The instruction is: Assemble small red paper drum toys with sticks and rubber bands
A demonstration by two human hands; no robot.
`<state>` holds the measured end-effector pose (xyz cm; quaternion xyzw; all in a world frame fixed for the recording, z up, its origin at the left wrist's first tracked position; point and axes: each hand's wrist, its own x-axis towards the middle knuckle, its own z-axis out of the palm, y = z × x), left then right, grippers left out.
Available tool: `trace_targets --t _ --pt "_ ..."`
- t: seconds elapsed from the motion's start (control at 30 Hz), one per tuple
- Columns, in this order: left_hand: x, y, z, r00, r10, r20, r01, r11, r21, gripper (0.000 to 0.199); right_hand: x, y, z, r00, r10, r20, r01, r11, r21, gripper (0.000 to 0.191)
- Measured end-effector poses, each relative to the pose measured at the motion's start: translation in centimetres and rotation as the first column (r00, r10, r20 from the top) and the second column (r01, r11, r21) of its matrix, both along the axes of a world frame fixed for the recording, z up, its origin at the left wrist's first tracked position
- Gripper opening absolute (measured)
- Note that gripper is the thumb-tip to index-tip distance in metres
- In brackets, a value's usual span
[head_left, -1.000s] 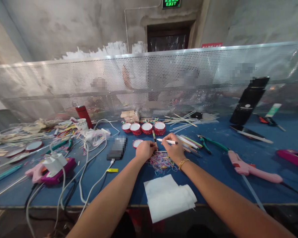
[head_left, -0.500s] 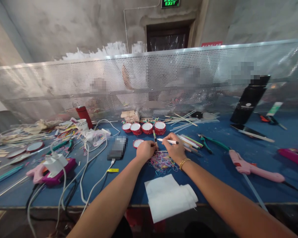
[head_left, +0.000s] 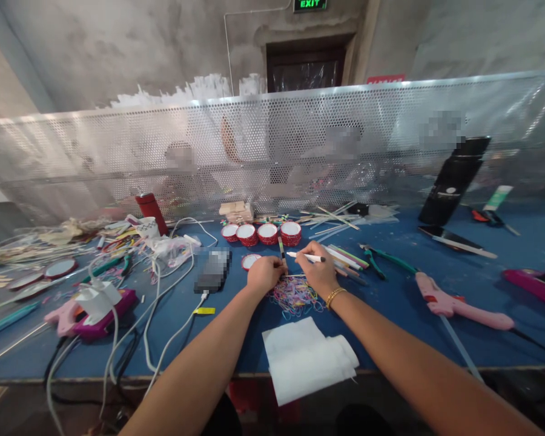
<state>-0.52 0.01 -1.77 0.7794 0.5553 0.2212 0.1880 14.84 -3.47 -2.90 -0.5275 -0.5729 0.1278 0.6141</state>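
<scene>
My left hand (head_left: 266,274) is closed on the lower end of a small flat wooden stick (head_left: 281,249), which stands out beyond the fingertips and bears dark and pale bands. In my right hand (head_left: 318,266) is a white marker pen (head_left: 309,257) with a black end, gripped like a writing tool. Its tip points left toward the stick; I cannot tell whether they touch. Below both hands lies a tangled heap of coloured rubber bands (head_left: 295,295). One small red-rimmed drum (head_left: 251,261) sits partly behind my left hand, and several more drums (head_left: 267,232) stand in a row farther back.
A white cloth (head_left: 306,360) lies at the front edge. Right of my hands are several pens (head_left: 349,257), green-handled pliers (head_left: 376,263) and a pink glue gun (head_left: 458,306). On the left are a phone (head_left: 212,272), white cables and a purple power strip (head_left: 104,315). A perforated metal screen (head_left: 254,169) stands behind.
The whole view has shifted slightly. Both hands keep nearly the same pose, with the marker pen and the wooden stick still in them.
</scene>
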Motion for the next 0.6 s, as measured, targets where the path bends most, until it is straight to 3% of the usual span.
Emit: trace_targets --t 0.4,0.6 --pt "0.0 -0.09 0.09 1.0 0.004 0.004 -0.004 1.0 -0.023 0.019 -0.24 -0.2 -0.03 0.999 0.043 0.025 -0.042 0.999 -0.023 0.015" --pt "-0.05 0.01 -0.05 1.0 0.001 -0.007 -0.001 1.0 -0.008 0.02 -0.01 0.03 -0.11 0.997 -0.044 0.058 0.045 0.999 -0.019 0.014"
